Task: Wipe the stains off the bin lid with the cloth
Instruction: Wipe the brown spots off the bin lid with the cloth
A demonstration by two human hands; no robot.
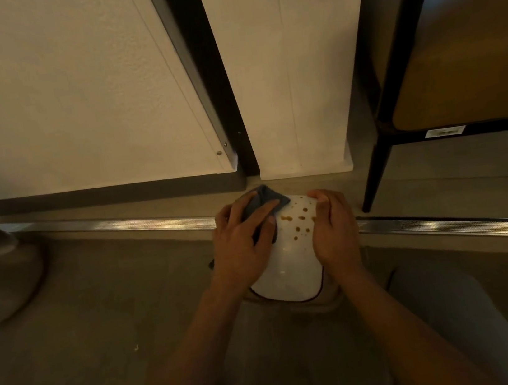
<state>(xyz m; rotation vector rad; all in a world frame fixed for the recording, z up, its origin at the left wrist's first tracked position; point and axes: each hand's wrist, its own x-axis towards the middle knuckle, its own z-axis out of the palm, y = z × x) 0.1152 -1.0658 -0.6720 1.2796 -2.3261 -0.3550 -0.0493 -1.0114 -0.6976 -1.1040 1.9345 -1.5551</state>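
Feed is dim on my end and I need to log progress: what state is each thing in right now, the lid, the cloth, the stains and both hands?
bin lid: white, closed on the bin, still stained on its far part.
stains: brown spots, not yet wiped.
cloth: dark, bunched, pressed on the lid's far left.
left hand: presses the cloth down, fingers spread.
right hand: curled over the lid's right edge, steadying it.

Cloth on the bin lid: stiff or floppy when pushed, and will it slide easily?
Probably floppy: the grey cloth bunches and folds under the left hand. It likely glides easily, since the white bin lid looks smooth and glossy. The right hand grips the lid's edge, which suggests the lid may shift under pressure.
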